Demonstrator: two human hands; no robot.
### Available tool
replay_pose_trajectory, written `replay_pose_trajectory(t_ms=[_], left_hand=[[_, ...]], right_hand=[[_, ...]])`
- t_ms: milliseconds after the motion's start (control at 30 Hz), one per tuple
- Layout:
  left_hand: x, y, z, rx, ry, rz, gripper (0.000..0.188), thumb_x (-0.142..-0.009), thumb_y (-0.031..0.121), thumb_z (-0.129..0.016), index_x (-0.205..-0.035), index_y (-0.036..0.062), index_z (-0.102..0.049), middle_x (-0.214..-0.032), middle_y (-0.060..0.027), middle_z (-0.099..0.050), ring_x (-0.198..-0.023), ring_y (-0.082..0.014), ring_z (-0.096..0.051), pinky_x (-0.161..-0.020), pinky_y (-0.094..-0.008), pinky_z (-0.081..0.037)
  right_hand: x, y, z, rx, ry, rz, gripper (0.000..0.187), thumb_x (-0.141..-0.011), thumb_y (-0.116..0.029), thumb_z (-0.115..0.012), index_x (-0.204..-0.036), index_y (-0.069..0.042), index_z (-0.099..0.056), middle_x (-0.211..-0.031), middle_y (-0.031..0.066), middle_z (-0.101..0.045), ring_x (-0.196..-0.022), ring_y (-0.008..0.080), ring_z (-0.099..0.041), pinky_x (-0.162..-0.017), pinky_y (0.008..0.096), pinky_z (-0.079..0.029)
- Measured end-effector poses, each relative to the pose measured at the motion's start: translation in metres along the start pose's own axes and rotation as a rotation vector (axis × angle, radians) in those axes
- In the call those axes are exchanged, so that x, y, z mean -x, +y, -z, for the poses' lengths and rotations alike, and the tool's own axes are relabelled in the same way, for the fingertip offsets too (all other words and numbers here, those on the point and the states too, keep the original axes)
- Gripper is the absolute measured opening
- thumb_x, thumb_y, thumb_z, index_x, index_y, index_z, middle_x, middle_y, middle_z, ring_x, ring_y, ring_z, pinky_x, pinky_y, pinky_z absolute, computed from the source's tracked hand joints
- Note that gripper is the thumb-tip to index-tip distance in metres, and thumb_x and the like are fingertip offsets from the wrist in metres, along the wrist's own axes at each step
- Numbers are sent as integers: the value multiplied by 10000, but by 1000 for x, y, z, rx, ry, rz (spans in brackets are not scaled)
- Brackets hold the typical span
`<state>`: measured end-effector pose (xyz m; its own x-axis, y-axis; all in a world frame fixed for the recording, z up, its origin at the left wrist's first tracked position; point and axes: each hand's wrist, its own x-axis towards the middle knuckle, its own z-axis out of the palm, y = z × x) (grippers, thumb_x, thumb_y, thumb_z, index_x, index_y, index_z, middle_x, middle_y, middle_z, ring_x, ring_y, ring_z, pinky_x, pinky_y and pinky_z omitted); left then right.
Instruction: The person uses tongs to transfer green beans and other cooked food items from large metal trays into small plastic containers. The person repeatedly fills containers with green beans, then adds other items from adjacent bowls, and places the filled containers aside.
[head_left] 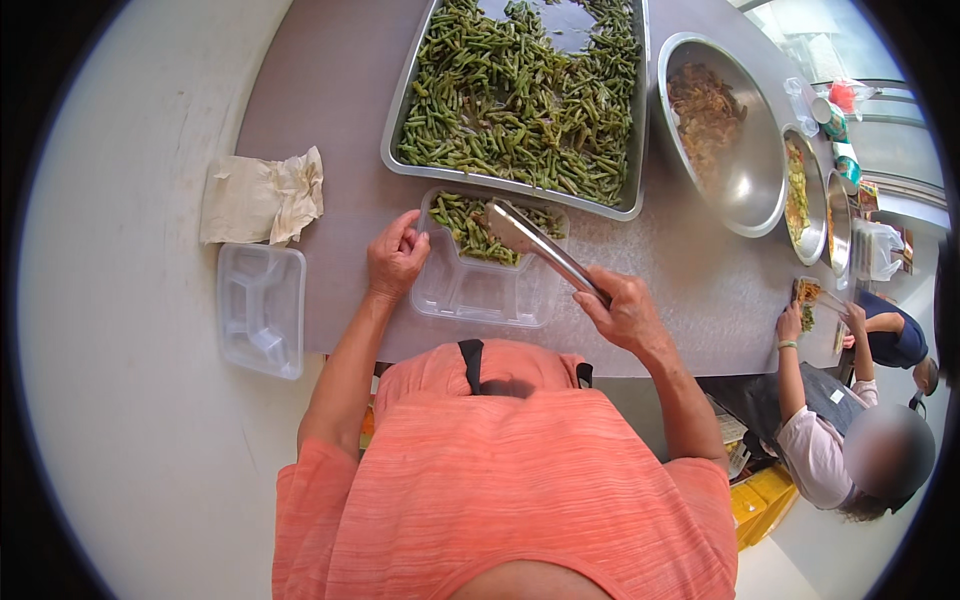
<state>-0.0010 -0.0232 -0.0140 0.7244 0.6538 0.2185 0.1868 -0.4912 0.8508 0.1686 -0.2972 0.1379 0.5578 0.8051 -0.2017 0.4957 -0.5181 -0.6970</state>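
Observation:
In front of me on the table lies a clear plastic compartment container (478, 292), its far compartment filled with cut green beans (462, 222). My left hand (397, 256) is closed at the container's left rim, fingers curled against its edge. Held in my right hand (625, 312) is a pair of metal serving tongs (562, 262), slanting left so that their head rests on the beans in the container. The near compartments hold no food. Just beyond stands a large metal tray (400, 166) of cooked green beans, its bottom bare near the far side.
A big steel bowl (752, 190) with shredded brown food stands right of the tray; more bowls (815, 232) follow. At the left are crumpled brown paper (262, 197) and another compartment container (262, 312). A co-worker (825, 430) fills a container at the right.

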Motion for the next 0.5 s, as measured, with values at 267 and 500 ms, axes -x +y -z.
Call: replay_pose_trajectory(t_ms=[267,500], left_hand=[[4,-5,2,11,10,16,347,-723,53,-699,-1065,50,-640,-622,-19,-544,-473,-119,-459,-481,-274,-425],[3,-12,-3,45,14,19,349,-738,53,-695,-1082,56,-639,-621,-11,-543,-484,-98,-451,-480,-258,-414]], right_hand=[[4,-6,-8,-44,-8,-131,170,-834,-140,-659,-950,-17,-643,-652,176,-599,-562,313,-584,-549,396,-451],[7,5,-38,-133,-6,-120,174,-824,-173,-660,-841,-6,-616,-625,183,-569,-551,338,-544,-539,419,-423]])
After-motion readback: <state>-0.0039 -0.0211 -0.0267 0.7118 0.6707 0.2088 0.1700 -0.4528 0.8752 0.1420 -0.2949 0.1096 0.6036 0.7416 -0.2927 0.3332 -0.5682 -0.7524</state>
